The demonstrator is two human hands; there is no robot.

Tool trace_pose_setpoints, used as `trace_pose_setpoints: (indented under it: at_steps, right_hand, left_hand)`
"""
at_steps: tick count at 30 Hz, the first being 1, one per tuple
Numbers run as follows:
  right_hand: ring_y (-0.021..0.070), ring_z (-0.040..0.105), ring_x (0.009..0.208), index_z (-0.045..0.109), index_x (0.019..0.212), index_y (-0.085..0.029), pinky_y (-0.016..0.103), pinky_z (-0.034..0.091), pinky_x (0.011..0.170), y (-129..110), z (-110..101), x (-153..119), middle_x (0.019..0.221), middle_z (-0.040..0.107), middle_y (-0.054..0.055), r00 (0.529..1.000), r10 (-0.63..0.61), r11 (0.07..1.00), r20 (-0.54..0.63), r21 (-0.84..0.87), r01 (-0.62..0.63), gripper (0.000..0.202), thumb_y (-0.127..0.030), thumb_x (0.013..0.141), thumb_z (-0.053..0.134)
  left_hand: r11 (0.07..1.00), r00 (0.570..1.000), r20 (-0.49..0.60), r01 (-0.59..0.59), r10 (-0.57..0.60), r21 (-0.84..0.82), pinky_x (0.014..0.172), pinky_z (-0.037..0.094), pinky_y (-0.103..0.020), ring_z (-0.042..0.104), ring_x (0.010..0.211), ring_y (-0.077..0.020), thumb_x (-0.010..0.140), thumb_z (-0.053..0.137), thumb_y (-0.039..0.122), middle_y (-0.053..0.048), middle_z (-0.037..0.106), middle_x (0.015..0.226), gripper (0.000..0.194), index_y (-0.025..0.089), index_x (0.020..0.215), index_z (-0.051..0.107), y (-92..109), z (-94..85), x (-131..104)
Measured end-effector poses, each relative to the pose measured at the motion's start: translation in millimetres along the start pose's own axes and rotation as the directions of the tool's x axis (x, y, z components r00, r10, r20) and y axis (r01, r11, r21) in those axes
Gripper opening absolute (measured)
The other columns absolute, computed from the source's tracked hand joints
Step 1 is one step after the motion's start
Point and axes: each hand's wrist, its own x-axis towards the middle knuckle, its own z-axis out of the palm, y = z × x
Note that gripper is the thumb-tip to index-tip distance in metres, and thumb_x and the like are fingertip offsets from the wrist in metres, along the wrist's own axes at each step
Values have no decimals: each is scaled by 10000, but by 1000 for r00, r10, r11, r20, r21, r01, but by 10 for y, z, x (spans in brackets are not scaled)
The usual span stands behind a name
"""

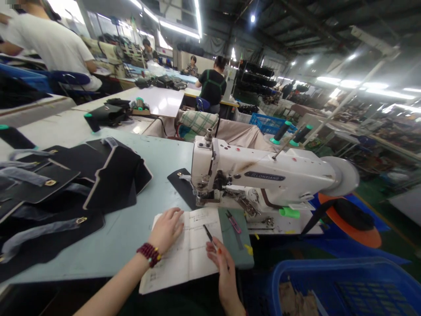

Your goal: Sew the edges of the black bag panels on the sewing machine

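An open notebook (179, 265) with handwriting on its pages lies at the table's front edge, below the sewing machine. Across its left page rests my left hand (167, 230), fingers stretched out and holding nothing; a dark red bead bracelet circles that wrist. My right hand (223, 265) grips a dark pen (208, 233) over the right page, its tip pointing up and to the left. Just right of the notebook, pink-handled thread snips (233, 221) lie on the green table surface. A black piece (182, 186) sits partly hidden behind the machine head.
A white sewing machine (259, 169) stands beyond the notebook. Black bag pieces with wrapped handles (52, 184) are piled at left. A blue basket (342, 267) holding brown scraps is at lower right, near an orange-brimmed hat (360, 230). Co-workers (213, 85) sit farther back.
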Motion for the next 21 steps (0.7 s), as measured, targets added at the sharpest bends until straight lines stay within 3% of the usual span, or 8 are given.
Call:
trace_pose_setpoints:
  at_steps: [4, 8, 14, 21]
  right_hand:
    - [229, 600, 1057, 571, 1274, -144, 425, 456, 981, 121, -84, 47, 1215, 585, 151, 996, -78, 988, 43, -126, 83, 559, -550, 915, 434]
    - [232, 550, 1126, 642, 1157, -162, 392, 439, 990, 336, -76, 51, 1208, 584, 126, 974, -226, 906, 4, -366, 212, 422, -462, 911, 478]
    - [221, 631, 937, 639, 1055, -139, 319, 508, 826, 411, -107, 162, 1026, 653, 119, 982, -190, 863, 14, -475, 173, 319, -364, 846, 555]
    - [204, 598, 778, 620, 803, -194, 289, 441, 696, 30, 143, 316, 822, 643, 49, 965, -207, 676, 159, -690, 259, 110, -293, 822, 578]
  left_hand:
    - [1000, 993, 116, 14, -16, 23, 906, 437, -439, 562, 1021, -297, 858, 471, 384, -147, 614, 1073, 369, 139, 1082, 632, -70, 69, 450]
    - [999, 977, 210, 42, -35, -29, 838, 459, -405, 599, 927, -251, 834, 520, 437, -127, 639, 993, 380, 131, 1036, 621, -66, 190, 623]
    - [979, 937, 348, 71, -1, -191, 758, 470, -324, 618, 823, -176, 828, 550, 412, -65, 680, 908, 314, 139, 950, 649, -122, 129, 493]
    - [954, 961, 274, 55, 29, -294, 660, 420, -249, 601, 746, -168, 866, 408, 440, -48, 684, 818, 400, 143, 837, 675, -70, -350, 180]
